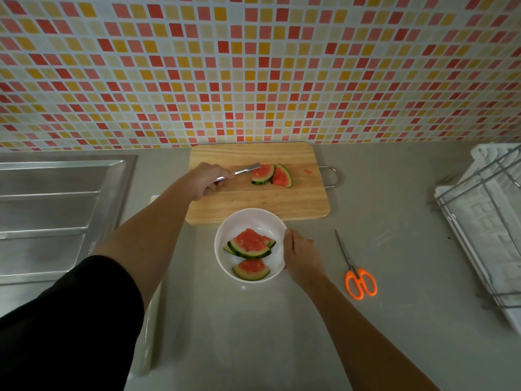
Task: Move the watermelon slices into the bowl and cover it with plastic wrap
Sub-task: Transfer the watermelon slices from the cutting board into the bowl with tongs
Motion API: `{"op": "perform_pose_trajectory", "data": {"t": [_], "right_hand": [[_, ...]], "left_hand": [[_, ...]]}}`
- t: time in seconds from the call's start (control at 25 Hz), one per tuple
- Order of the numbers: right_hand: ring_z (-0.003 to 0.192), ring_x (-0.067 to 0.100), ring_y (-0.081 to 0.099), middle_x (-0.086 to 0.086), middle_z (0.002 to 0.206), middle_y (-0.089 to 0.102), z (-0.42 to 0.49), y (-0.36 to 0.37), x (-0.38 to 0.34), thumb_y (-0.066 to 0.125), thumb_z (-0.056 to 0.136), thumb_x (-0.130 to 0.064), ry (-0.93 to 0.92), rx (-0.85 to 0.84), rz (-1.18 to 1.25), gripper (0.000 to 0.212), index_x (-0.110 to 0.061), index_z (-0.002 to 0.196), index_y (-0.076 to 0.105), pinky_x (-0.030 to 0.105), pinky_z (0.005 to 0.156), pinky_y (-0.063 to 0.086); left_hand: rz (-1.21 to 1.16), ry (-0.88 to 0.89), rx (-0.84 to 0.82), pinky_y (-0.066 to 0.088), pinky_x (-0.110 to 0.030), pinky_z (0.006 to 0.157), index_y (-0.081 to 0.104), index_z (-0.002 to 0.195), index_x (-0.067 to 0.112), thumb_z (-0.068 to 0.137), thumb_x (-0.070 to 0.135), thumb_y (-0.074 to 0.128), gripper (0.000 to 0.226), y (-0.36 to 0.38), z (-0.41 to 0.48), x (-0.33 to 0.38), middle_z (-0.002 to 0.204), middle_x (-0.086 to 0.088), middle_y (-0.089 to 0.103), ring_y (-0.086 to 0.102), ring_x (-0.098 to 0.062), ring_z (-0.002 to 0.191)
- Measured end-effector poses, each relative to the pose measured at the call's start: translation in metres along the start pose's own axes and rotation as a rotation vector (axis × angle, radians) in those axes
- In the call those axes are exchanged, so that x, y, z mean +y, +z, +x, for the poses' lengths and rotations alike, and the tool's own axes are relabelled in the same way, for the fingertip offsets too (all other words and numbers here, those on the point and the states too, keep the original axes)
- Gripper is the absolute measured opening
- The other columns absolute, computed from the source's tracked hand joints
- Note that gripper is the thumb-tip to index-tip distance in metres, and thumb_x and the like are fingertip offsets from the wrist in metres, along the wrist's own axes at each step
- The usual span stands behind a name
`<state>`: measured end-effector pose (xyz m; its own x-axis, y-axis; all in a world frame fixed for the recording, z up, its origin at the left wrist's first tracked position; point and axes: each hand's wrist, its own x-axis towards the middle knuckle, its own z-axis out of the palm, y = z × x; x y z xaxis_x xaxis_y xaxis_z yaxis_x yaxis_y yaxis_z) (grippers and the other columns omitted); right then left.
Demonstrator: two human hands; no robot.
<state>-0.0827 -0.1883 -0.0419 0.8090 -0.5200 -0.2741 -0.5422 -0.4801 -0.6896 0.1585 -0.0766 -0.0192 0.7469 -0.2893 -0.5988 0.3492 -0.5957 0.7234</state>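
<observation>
Kitchen counter, head view, dim light. The person is working over a wooden cutting board set against the tiled wall.

The left hand is closed around a pair of metal tongs, whose serrated tips are reaching the nearer of two watermelon slices on the board. Whether the tips are already pinching the flesh or only touching it cannot be told from this angle.

The right hand is gripping the right rim of the white bowl, apparently steadying it. The bowl is sitting on the counter just in front of the board, its far rim overlapping the board's near edge.

Progress, as a judgement: the transfer is well past halfway. The slices in the bowl are lying rind-down in an overlapping stack, with one more apart at the near side; at least three, the exact count is unclear. Two are remaining on the board, touching each other.

Still to do: lifting those two across, then covering. No wrap is yet over the bowl. A pale roll-like shape is lying by the left forearm, too dim to identify. Orange-handled scissors are lying to the right of the bowl, untouched.
</observation>
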Motion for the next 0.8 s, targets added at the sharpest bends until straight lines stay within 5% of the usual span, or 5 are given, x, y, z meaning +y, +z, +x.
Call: {"op": "perform_pose_trajectory", "data": {"t": [0.16,0.52,0.68,0.8], "right_hand": [[0.075,0.034,0.065,0.013,0.077,0.062,0.000,0.000,0.000,0.026,0.101,-0.029,0.005,0.002,-0.012,0.041,-0.005,0.099,0.059,0.046,0.070,0.055],[0.077,0.037,0.065,0.021,0.085,0.067,0.000,0.004,0.002,0.027,0.100,-0.029,0.001,0.029,0.002,0.041,-0.004,0.098,0.059,0.050,0.072,0.054],[0.079,0.039,0.065,0.023,0.086,0.066,-0.001,0.001,-0.002,0.028,0.100,-0.030,0.020,0.019,0.035,0.042,-0.002,0.096,0.059,0.052,0.073,0.055],[0.079,0.041,0.065,0.026,0.086,0.066,-0.002,-0.001,-0.004,0.028,0.100,-0.029,0.027,0.011,0.053,0.041,0.000,0.091,0.056,0.054,0.071,0.055]], "left_hand": [[0.083,0.008,-0.016,0.030,-0.025,0.056,0.065,0.095,0.012,0.079,0.032,0.071,0.026,0.000,0.000,-0.003,0.071,-0.001,0.049,0.038,-0.015,0.064],[0.011,0.081,0.008,0.021,-0.023,0.044,0.069,0.091,0.012,0.083,0.024,0.066,0.014,-0.019,-0.012,0.002,0.067,-0.001,0.048,0.027,-0.012,0.050],[0.121,0.114,-0.204,0.018,-0.017,0.038,0.071,0.095,0.013,0.088,0.020,0.063,0.013,-0.057,-0.039,0.003,0.061,0.002,0.046,0.025,-0.010,0.050],[0.418,0.130,-0.347,0.019,-0.019,0.042,0.076,0.087,0.012,0.084,0.020,0.067,0.012,-0.064,-0.062,-0.004,0.054,0.004,0.046,0.026,-0.010,0.049]]}}
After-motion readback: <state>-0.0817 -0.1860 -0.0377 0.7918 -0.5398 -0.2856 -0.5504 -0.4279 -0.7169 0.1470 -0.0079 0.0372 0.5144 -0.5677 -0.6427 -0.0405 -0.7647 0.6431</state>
